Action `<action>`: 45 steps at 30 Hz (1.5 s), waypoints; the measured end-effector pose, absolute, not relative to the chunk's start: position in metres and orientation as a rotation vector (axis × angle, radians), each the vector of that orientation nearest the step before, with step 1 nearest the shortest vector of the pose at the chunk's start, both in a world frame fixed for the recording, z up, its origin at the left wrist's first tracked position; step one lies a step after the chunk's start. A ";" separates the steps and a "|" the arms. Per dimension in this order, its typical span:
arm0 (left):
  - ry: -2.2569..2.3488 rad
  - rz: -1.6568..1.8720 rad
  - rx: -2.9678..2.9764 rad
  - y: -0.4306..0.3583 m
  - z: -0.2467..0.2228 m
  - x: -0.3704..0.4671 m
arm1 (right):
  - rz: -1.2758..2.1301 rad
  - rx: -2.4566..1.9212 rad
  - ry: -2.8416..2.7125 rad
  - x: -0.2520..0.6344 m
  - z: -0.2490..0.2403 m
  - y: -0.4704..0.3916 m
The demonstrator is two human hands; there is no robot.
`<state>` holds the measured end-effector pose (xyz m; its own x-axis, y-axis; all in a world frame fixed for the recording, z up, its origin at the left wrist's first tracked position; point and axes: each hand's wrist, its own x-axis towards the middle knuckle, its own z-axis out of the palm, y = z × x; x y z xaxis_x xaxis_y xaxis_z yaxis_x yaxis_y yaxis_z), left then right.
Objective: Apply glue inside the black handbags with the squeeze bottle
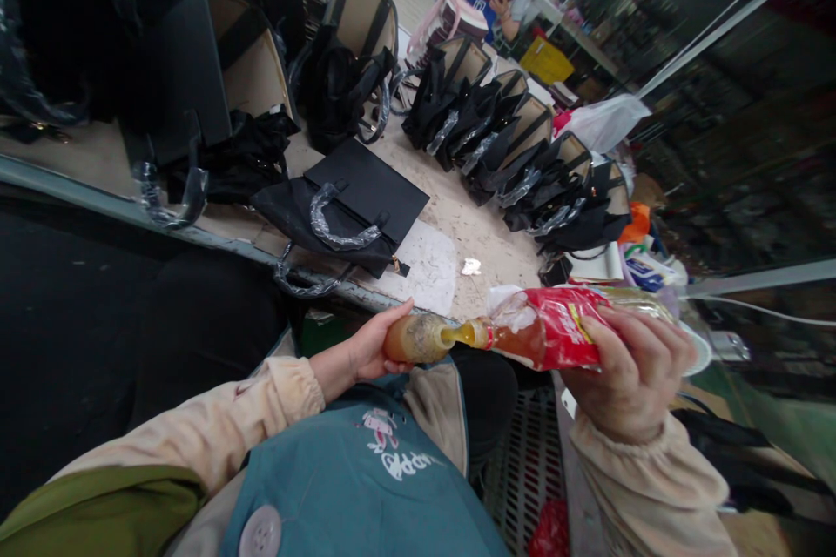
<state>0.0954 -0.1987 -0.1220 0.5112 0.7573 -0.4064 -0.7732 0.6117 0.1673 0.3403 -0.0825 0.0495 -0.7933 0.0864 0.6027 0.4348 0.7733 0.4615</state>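
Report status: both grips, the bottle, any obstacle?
Left grip on amber container. Right grip on red-wrapped bottle, neck at container's opening. Nearest black bag not obstructing.

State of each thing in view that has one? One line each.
Left hand: closed around the small amber bottle
Small amber bottle: uncapped, mouth facing the spout
Right hand: gripping the red-wrapped bottle
Red-wrapped bottle: tipped over, yellow spout at the small bottle's mouth; flow unclear
Nearest black bag: lying down, handles wrapped in clear film
Row of black bags: beige insides showing
White scrap: loose on the table
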 end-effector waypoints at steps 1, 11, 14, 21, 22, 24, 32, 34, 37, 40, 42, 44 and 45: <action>0.477 0.922 -0.037 -0.199 -0.121 0.095 | -0.815 -0.386 -2.397 0.340 0.050 -0.083; 0.471 0.926 -0.030 -0.199 -0.125 0.096 | -0.803 -0.386 -2.386 0.341 0.045 -0.082; 0.471 0.928 -0.035 -0.199 -0.126 0.096 | -0.796 -0.395 -2.383 0.341 0.043 -0.082; 0.473 0.923 -0.038 -0.200 -0.123 0.096 | -0.755 -0.424 -2.395 0.343 0.041 -0.084; 0.473 0.924 -0.041 -0.200 -0.123 0.096 | -0.751 -0.427 -2.397 0.343 0.041 -0.084; 0.473 0.930 -0.044 -0.200 -0.123 0.096 | -0.740 -0.432 -2.399 0.344 0.040 -0.083; 0.463 0.932 -0.039 -0.199 -0.122 0.095 | -0.732 -0.441 -2.393 0.346 0.038 -0.081; 0.465 0.933 -0.034 -0.199 -0.123 0.095 | -0.731 -0.450 -2.402 0.346 0.038 -0.080; 0.466 0.927 -0.034 -0.198 -0.124 0.095 | -0.736 -0.426 -2.400 0.347 0.038 -0.080; 0.456 0.928 -0.034 -0.198 -0.124 0.095 | -0.730 -0.422 -2.395 0.346 0.038 -0.079; 0.453 0.930 -0.032 -0.198 -0.124 0.095 | -0.723 -0.428 -2.394 0.346 0.038 -0.079; 0.455 0.924 -0.024 -0.198 -0.124 0.094 | -0.721 -0.417 -2.391 0.345 0.037 -0.079; 0.458 0.919 -0.019 -0.198 -0.125 0.094 | -0.723 -0.412 -2.387 0.345 0.037 -0.079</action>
<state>0.0942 -0.1979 -0.1247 0.5172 0.7619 -0.3899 -0.7701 0.6130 0.1765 0.3449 -0.0792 0.0373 -0.7692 0.1148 0.6286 0.4442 0.8033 0.3968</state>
